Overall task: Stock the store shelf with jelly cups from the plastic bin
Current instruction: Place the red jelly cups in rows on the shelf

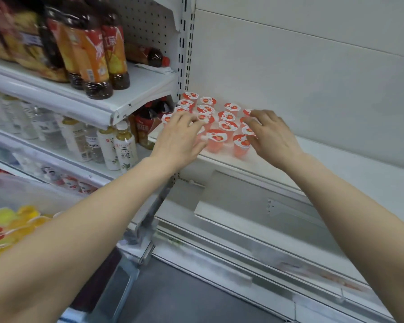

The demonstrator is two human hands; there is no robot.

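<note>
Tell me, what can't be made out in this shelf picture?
Head view:
- Red-lidded clear plastic jelly cups: several hidden under the left hand and right hand, so no count.
- Fingers: whether they grip a cup is hidden by the hands' backs.
- Clear plastic bin, lower left: cut off by the edge, blurred, covered by the forearm.
- Orange-labelled brown bottles: print blurred.

About fifteen jelly cups (216, 138), and two hands: left (180, 136), right (274, 136).

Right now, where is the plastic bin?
In the head view the bin sits at the far lower left, below the drink shelves, partly hidden behind the left forearm; yellow and red cups show inside.
</note>
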